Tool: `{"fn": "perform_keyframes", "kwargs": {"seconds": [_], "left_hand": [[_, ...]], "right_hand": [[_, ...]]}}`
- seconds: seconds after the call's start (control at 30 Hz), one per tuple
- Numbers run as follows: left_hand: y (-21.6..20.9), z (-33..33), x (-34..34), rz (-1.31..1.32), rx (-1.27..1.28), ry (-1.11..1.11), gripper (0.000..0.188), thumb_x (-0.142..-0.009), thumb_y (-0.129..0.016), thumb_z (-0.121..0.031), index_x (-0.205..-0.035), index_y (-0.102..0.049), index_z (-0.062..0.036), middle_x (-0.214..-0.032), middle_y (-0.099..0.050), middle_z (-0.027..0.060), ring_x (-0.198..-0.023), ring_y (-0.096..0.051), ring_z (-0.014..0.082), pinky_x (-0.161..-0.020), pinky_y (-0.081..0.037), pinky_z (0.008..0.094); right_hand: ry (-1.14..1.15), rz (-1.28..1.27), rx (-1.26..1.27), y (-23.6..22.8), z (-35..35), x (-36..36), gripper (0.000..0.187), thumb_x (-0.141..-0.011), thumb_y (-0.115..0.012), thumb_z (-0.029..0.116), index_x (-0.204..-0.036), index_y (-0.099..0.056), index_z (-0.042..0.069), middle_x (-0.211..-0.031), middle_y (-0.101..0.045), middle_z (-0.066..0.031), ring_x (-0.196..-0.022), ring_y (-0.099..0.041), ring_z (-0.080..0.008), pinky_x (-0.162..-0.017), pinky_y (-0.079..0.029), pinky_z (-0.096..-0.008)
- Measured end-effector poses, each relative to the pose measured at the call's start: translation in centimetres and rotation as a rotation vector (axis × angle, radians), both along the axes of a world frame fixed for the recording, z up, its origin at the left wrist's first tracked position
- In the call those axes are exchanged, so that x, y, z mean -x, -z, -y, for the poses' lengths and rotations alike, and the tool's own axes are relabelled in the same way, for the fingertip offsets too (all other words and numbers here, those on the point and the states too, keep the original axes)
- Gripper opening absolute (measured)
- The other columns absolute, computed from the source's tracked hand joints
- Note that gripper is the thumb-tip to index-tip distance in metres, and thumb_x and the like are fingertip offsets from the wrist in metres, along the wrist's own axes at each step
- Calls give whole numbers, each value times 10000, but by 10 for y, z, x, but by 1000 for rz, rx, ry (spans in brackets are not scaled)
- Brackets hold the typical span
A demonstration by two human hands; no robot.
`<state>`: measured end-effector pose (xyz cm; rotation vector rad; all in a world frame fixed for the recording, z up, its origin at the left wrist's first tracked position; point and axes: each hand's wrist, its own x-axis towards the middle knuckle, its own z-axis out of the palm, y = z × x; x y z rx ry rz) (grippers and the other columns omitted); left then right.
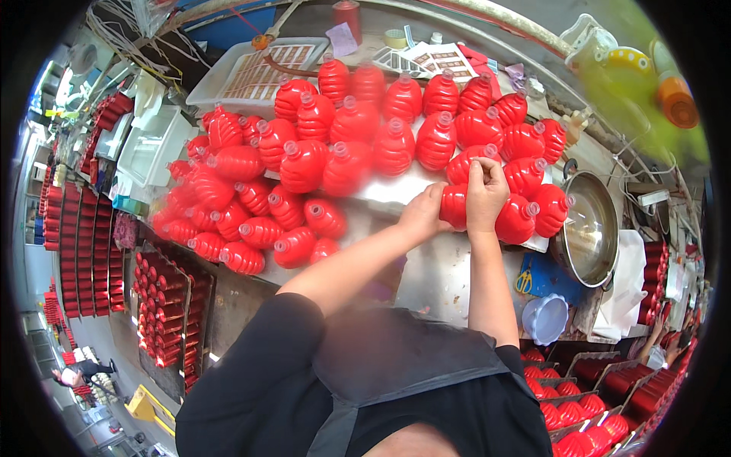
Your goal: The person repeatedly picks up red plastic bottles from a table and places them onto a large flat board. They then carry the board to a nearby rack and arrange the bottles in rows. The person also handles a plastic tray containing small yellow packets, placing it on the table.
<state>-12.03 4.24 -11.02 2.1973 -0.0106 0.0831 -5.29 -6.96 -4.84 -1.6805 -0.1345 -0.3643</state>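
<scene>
My left hand (421, 214) is closed around the side of a red ribbed plastic bottle (454, 204) over the metal worktop (438, 278). Just right of that bottle, my right hand (487, 196) is raised with its fingers pinched together near the bottle's top. Whatever lies between those fingertips is hidden, and so is the neck of the held bottle. Close beyond both hands, more red bottles with clear necks stand upright, among them one bottle (517, 219) beside my right wrist. To the left, several bottles lie on their sides in a heap (259, 202).
A round metal pan (586, 228) sits at the right, with yellow scissors (524, 280) and a pale blue bowl (545, 320) nearer me. A clear plastic tray (221, 76) holding label sheets stands at the back left. Crates of red bottles (571, 411) are at the lower right.
</scene>
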Motion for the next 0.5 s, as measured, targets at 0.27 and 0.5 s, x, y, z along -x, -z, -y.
{"fn": "perform_keyframes", "kwargs": {"seconds": [0.27, 0.5], "left_hand": [[-26, -7, 23, 68, -64, -17, 846, -722, -848, -182, -1404, -390, 20, -1317, -538, 229, -1221, -545, 404, -1002, -483, 448], [-65, -44, 79, 11, -20, 235, 460, -859, -696, -190, -1277, -579, -39, -1211, -643, 184, -1127, -608, 369, -947, -499, 445]], "right_hand": [[392, 221, 657, 16, 69, 76, 276, -862, -688, 104, -1115, -634, 7, -1230, -528, -192, -1166, -529, -349, -1014, -418, -439], [189, 41, 754, 32, 75, 84, 512, -820, -770, 129, -1275, -571, 4, -1298, -477, -212, -1227, -499, -377, -1041, -421, -433]]}}
